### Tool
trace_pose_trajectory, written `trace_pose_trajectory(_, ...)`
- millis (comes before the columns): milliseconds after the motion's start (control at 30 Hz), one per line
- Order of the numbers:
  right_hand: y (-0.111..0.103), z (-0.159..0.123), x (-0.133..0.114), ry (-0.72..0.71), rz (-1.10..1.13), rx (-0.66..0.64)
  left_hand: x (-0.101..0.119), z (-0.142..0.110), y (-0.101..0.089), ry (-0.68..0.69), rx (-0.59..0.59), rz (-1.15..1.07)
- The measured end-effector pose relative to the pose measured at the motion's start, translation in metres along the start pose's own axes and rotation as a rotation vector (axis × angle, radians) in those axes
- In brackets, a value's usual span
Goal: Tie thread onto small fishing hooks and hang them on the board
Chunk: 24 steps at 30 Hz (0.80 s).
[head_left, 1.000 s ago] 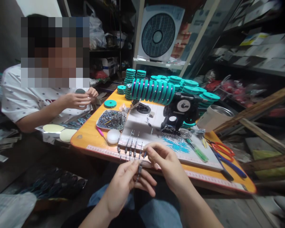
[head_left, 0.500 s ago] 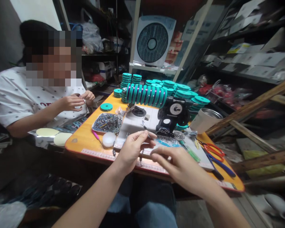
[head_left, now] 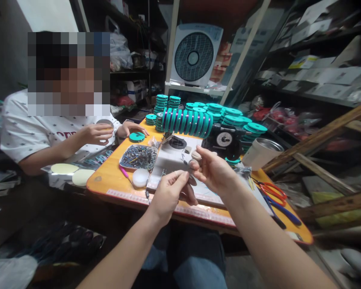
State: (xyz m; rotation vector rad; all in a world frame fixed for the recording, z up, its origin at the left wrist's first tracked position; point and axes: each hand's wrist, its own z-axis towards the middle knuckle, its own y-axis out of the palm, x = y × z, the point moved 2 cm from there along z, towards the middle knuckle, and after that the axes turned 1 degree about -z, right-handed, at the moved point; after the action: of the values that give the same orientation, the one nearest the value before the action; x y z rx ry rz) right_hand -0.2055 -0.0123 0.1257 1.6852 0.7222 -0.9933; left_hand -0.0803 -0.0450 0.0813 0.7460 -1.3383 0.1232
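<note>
My left hand [head_left: 175, 190] is above the table's front edge, thumb and forefinger pressed together. Whatever lies in that pinch is too small to make out. Just right of it and a little higher, my right hand [head_left: 212, 168] has its fingers curled towards the thumb, their contents unclear. By its fingertips hangs a small dark piece [head_left: 185, 162] on a thin strand. Behind the hands, a row of teal spools [head_left: 186, 120] sits side by side on a black machine [head_left: 224, 140]. A shallow tray [head_left: 138, 157] of small metallic and blue pieces lies to the left.
Stacked teal spools [head_left: 233, 112] stand at the back. Orange-handled scissors [head_left: 275, 192], blue-handled pliers [head_left: 284, 210] and a light-coloured can [head_left: 263, 152] are on the right. A white round lid [head_left: 140, 178] lies front left. A co-worker [head_left: 60, 136] sits at the left, one hand near a flat spool.
My right hand has risen and moved forward, its fingers now curled near the small dark piece. My left hand stays pinched. The co-worker's hands have parted, one reaching to the table.
</note>
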Motion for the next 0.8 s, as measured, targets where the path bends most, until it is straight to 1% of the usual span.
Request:
trace_pose_trajectory(133,-0.004,0.000,0.003,-0.040,0.013,0.045,-0.012,-0.011,0.001,-0.078,0.009,-0.086)
trace_pose_trajectory(233,-0.005,-0.003,0.001,-0.033,-0.001,0.030,-0.014,-0.015,0.001,-0.131,0.040,-0.191)
trace_pose_trajectory(367,-0.007,-0.007,0.004,-0.037,-0.054,0.011,-0.017,-0.019,-0.004,-0.149,0.030,-0.320)
trace_pose_trajectory(433,-0.009,-0.012,0.009,-0.047,-0.170,0.004,-0.020,-0.023,-0.008,-0.163,0.039,-0.349)
trace_pose_trajectory(533,-0.008,-0.023,0.019,-0.061,-0.441,-0.004,-0.022,-0.028,-0.014,-0.171,0.058,-0.333)
trace_pose_trajectory(600,-0.006,-0.031,0.025,-0.068,-0.607,-0.051,-0.022,-0.030,-0.016,-0.165,0.056,-0.320)
trace_pose_trajectory(667,-0.002,-0.036,0.031,-0.081,-0.694,-0.112,-0.021,-0.031,-0.016,-0.162,0.054,-0.311)
trace_pose_trajectory(733,0.000,-0.038,0.036,-0.104,-0.664,-0.156,-0.019,-0.030,-0.014,-0.160,0.055,-0.301)
trace_pose_trajectory(800,0.001,-0.037,0.043,-0.127,-0.549,-0.178,-0.018,-0.028,-0.013,-0.158,0.058,-0.293)
